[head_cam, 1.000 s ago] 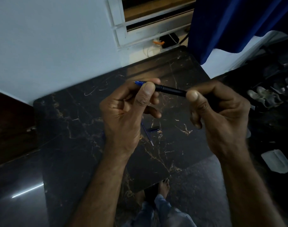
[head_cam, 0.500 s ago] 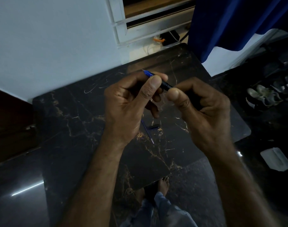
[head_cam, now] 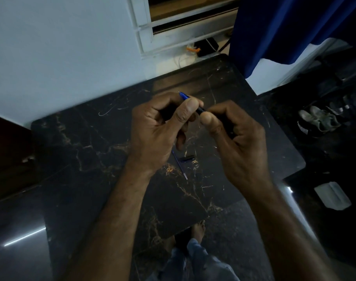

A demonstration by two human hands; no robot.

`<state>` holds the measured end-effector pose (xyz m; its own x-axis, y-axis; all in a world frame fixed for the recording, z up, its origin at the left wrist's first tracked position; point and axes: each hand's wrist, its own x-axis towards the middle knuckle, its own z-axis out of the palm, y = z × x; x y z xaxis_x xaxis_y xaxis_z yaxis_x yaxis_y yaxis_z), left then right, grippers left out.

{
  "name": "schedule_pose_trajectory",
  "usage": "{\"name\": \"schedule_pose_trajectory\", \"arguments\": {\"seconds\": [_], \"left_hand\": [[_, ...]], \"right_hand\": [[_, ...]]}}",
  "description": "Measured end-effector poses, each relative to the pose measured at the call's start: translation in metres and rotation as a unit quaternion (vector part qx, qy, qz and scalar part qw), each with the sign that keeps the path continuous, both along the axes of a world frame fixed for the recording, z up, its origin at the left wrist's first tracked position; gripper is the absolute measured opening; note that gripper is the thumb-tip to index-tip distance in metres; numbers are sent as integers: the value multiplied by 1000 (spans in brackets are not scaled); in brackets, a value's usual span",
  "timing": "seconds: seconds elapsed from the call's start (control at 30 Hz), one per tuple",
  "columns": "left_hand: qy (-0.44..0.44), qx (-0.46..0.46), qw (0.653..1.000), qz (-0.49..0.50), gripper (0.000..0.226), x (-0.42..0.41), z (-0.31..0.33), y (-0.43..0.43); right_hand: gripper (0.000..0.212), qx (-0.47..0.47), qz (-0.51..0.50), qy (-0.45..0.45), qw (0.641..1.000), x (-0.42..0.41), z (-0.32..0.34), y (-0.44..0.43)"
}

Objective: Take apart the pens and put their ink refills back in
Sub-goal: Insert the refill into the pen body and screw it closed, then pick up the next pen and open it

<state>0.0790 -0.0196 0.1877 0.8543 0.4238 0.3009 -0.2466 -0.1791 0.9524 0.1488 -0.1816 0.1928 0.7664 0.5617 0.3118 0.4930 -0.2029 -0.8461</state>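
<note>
Both hands hold one pen (head_cam: 200, 110) above the dark marble table (head_cam: 82, 138). My left hand (head_cam: 161, 128) pinches its front end, where the blue tip sticks out past the thumb. My right hand (head_cam: 234, 134) grips the black barrel, and most of the barrel is hidden inside the fingers. The thumbs almost touch. Below the hands, a thin blue ink refill (head_cam: 180, 165) lies on the table. A short black pen part (head_cam: 187, 158) lies next to it.
A white wall and a window frame (head_cam: 144, 27) stand behind the table, with a blue curtain (head_cam: 294, 27) at the right. Shoes (head_cam: 319, 120) and a white object (head_cam: 333, 196) lie on the dark floor at the right. My foot (head_cam: 198, 229) shows below the table's edge.
My right hand has slid left along the pen toward my left hand. The stretch of black barrel showing between the hands has shrunk to almost nothing.
</note>
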Motion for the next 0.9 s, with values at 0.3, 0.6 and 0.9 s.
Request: {"name": "schedule_pose_trajectory", "arguments": {"seconds": [0.3, 0.6, 0.9], "left_hand": [[-46, -25, 995, -82, 12, -1, 3, 10], [198, -2, 980, 3, 21, -7, -145, 7], [361, 361, 859, -19, 28, 2, -236, -3]], "right_hand": [[37, 195, 120, 450, 863, -18, 5, 4], [32, 132, 12, 434, 891, -10, -49, -11], [31, 132, -36, 423, 896, -9, -91, -32]]}}
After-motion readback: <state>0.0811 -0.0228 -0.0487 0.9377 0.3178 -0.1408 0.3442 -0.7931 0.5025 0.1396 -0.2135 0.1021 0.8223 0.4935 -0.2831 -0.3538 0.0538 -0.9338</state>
